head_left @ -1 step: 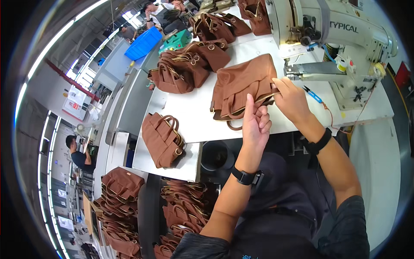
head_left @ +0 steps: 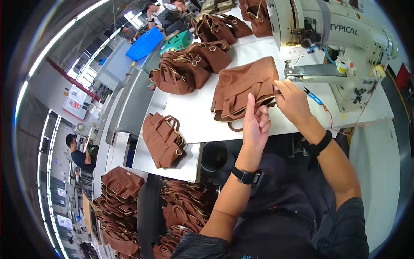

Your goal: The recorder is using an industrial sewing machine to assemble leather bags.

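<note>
A brown handbag (head_left: 243,84) lies tilted on the white table in front of me, its gold zipper edge and a rounded handle facing me. My right hand (head_left: 294,100) is closed on the bag's right corner, at the end of the zipper. Just left of it, my left hand (head_left: 256,120) is held palm up against the near edge. Its thumb points up along the bag, apart from the loosely curled fingers, and nothing shows in its grip. Blue thread snips (head_left: 313,96) on an orange cord lie right of my right hand.
A sewing machine (head_left: 345,34) stands at the back right. More brown bags (head_left: 177,71) sit at the back left, and a single bag (head_left: 161,140) near the left table corner. Stacked bags (head_left: 120,207) are below left, beside a dark bin (head_left: 215,156). A blue crate (head_left: 144,43) and co-workers are farther off.
The bag has shifted very slightly under my hands, and a little more of the zipper edge shows by my right hand. Both hands keep almost the same pose.
</note>
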`<state>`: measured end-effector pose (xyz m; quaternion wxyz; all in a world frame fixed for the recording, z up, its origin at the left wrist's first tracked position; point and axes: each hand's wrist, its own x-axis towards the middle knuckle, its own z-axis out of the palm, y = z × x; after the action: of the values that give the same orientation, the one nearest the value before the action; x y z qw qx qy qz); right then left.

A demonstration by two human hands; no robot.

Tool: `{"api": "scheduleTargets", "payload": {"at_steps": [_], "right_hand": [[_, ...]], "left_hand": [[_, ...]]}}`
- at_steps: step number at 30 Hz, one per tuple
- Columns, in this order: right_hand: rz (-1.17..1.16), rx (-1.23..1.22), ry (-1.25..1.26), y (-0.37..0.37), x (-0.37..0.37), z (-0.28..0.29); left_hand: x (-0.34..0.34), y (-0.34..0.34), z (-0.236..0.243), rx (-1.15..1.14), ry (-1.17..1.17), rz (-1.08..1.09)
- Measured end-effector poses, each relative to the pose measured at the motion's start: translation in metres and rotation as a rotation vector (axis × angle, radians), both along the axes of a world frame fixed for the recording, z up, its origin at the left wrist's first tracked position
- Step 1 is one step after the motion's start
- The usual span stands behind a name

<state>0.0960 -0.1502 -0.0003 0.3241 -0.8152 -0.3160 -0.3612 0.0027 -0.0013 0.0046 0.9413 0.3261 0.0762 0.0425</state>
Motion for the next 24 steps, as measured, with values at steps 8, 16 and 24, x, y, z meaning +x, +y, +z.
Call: {"api": "scheduleTargets", "payload": {"at_steps": [8, 16, 24], "right_hand": [[-0.062, -0.049, 0.121, -0.009, -0.021, -0.018], [0.065, -0.141, 0.366, -0.038, -0.049, -0.023], [-0.066, -0.071, -0.006, -0.112, -0.006, 0.024]], "left_hand": [[0.032, -0.025, -0.005, 0.347, 0.066, 0.303], [0.023, 0.000, -0.012, -0.246, -0.203, 0.048], [0.091, 0.014, 0.004, 0.061, -0.059, 0.210]]}}
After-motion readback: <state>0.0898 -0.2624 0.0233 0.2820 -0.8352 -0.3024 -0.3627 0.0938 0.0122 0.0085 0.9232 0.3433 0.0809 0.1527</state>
